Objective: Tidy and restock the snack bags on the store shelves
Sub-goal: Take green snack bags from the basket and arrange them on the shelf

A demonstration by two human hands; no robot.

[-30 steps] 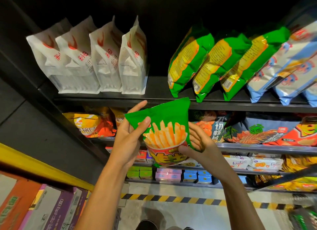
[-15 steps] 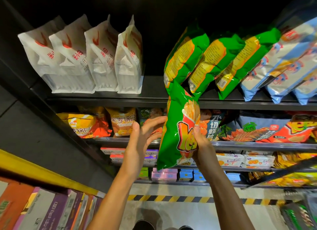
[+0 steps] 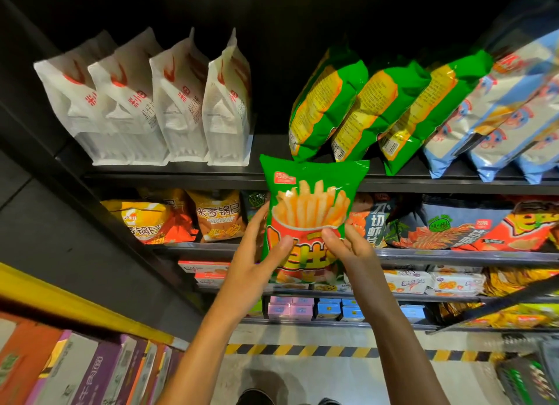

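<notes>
1. Green fries bag (image 3: 308, 220) is upright, front face to us, long axis vertical, held in front of the shelves, its top seam level with the top shelf (image 3: 181, 175) lip.
2. Left hand (image 3: 257, 262) and right hand (image 3: 348, 247) both pinch its lower half, thumbs on front (fingers behind, hidden).
3. The gap beside the leaning green bags (image 3: 384, 102) lies up and behind, so the move looks like lift, then push in.

Two bare forearms with no sleeves, watch or jewellery; left hand (image 3: 254, 262) and right hand (image 3: 352, 247) ungloved. Dark shoe tips (image 3: 255, 397) below.
</notes>
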